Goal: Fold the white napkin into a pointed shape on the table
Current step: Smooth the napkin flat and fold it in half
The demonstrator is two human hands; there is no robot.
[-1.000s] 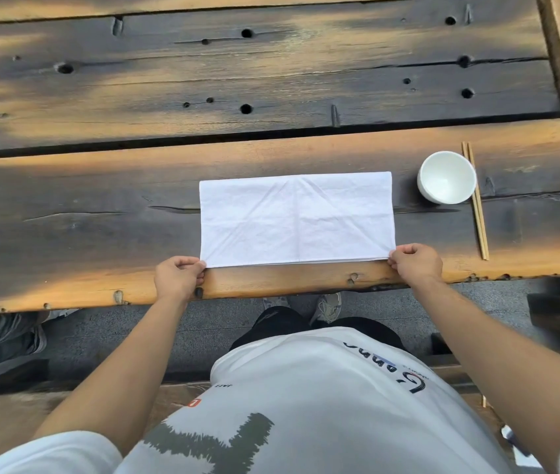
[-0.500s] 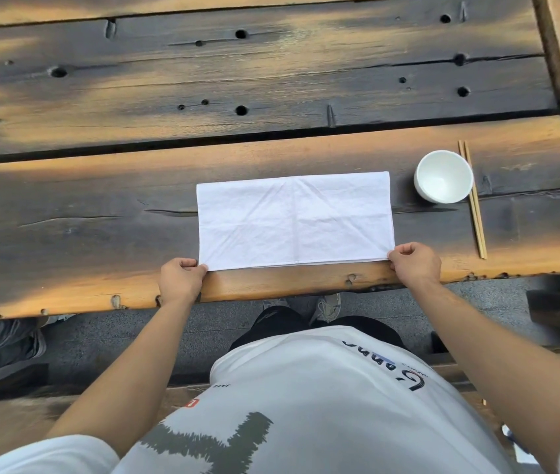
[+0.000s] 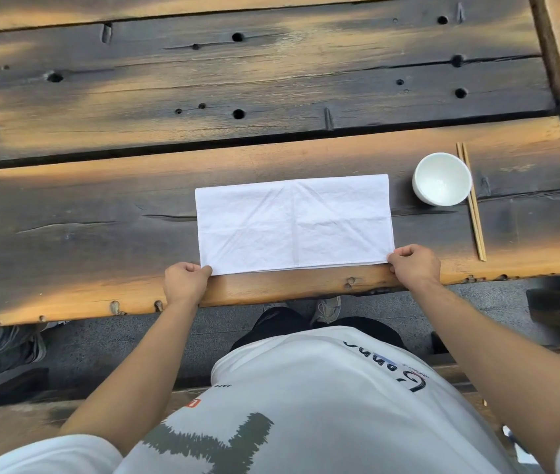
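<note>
- The white napkin (image 3: 294, 224) — a creased cloth rectangle — lies flat on the rough wooden bench (image 3: 100, 206).
- The left hand (image 3: 184, 281) and right hand (image 3: 412, 265) each pinch a near corner.
- A round white bowl (image 3: 442, 178) sits beside thin chopsticks (image 3: 472, 203).

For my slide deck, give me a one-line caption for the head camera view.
Both hands, left and right, pinch the near corners of a flat white napkin beside a white bowl and chopsticks.

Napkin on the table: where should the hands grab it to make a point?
Probably the napkin's two far corners, coming from its short sides. It lies flat as a rectangle with a centre crease to fold toward. The left hand and right hand pinch the near corners now.
</note>
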